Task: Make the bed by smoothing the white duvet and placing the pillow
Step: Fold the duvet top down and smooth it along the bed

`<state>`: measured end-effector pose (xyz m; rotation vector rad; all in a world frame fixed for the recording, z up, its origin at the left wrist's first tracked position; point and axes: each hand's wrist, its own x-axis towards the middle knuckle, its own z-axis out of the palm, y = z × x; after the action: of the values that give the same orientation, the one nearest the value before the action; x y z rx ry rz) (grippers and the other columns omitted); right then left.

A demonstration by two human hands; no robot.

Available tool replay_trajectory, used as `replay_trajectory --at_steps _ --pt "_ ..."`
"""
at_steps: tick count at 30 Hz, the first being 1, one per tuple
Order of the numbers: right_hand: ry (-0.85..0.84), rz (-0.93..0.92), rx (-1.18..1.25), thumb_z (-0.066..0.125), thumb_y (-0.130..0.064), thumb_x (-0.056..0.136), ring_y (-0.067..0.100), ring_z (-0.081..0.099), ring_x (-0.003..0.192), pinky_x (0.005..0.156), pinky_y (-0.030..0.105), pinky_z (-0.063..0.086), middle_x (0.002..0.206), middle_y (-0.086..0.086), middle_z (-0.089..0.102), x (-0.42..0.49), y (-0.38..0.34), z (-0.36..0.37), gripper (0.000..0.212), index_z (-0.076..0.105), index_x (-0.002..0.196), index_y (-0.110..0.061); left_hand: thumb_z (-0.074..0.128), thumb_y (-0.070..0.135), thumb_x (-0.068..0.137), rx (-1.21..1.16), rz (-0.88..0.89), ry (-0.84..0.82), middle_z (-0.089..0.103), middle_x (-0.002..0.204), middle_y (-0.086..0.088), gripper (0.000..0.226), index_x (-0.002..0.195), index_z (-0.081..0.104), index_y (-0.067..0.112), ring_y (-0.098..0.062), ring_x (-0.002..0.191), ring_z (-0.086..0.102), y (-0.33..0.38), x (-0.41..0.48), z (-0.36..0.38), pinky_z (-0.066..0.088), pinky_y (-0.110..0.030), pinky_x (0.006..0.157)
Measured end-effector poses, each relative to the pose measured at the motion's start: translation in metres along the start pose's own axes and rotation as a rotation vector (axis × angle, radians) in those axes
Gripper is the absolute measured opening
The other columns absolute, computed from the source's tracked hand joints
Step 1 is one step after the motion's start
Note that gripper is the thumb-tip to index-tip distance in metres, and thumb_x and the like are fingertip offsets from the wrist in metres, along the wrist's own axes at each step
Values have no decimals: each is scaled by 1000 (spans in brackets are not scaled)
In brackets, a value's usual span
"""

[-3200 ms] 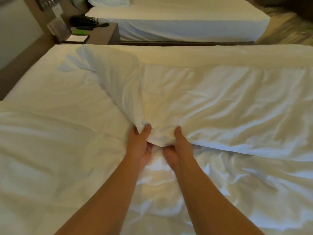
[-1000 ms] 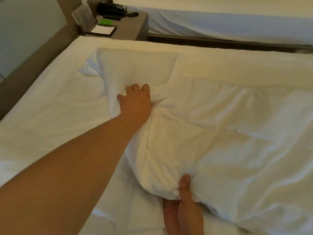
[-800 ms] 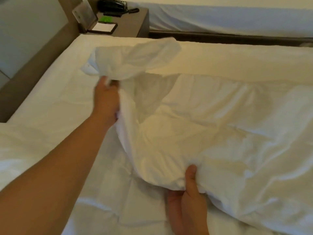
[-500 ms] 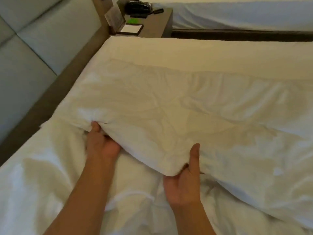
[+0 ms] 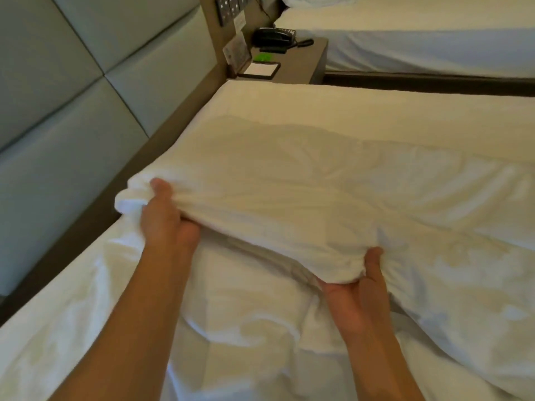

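Note:
A white duvet (image 5: 333, 180) lies spread across the bed, wrinkled, its near edge lifted off the white sheet (image 5: 246, 319) below. My left hand (image 5: 166, 218) grips the duvet's corner near the head of the bed, thumb on top and fingers under the fabric. My right hand (image 5: 359, 287) pinches a bunched fold of the same edge further right, palm up. The stretch of edge between the hands hangs a little above the sheet. No pillow shows on this bed.
A padded grey headboard (image 5: 66, 91) runs along the left. At the back stands a wooden nightstand (image 5: 301, 62) with a black phone (image 5: 273, 36) and a notepad (image 5: 259, 69). A second bed (image 5: 419, 39) lies beyond it.
The folded-over duvet corner has been unfolded and pulled toward the headboard. My left hand moved left and nearer with the corner; my right hand kept its grip on the edge.

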<state>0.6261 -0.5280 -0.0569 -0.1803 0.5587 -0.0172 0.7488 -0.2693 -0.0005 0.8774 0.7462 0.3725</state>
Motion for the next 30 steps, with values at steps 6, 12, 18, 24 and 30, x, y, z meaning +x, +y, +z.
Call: replay_trajectory --at_steps 6,12,18,24,30 --pt "306 136 -86 52 -52 102 46 74 104 94 60 57 120 21 75 -35 20 3 51 66 136 -16 62 29 102 77 -89 23 72 118 -9 34 135 59 20 -26 102 71 -23 3 -38 54 -59 97" --pt "140 -65 -915 63 -30 95 36 77 91 79 42 57 102 25 78 -78 -15 39 30 73 102 -2 62 28 102 96 -181 -23 72 119 -10 37 137 58 19 -30 104 71 -20 10 -36 57 -57 86" --pt "344 -535 -2264 7 -93 82 26 -5 161 123 62 6 175 -7 0 -8 -41 -23 84 6 158 -57 62 28 102 60 -151 -120 73 118 -9 40 140 56 16 -27 103 72 -28 14 -46 57 -56 93" --pt "350 -463 -2376 6 -94 80 24 -23 158 121 65 -9 173 -10 -19 31 -28 -90 83 -13 154 -61 54 31 105 64 -190 -264 72 129 -6 39 142 56 18 -24 118 68 -43 36 -64 53 -53 103" --pt "403 -465 -2436 13 -91 84 23 -23 158 121 64 -8 172 -11 -20 39 -26 -99 80 -14 154 -62 51 37 105 36 -278 -348 68 136 -8 45 145 56 16 -28 125 65 -57 57 -65 47 -56 109"
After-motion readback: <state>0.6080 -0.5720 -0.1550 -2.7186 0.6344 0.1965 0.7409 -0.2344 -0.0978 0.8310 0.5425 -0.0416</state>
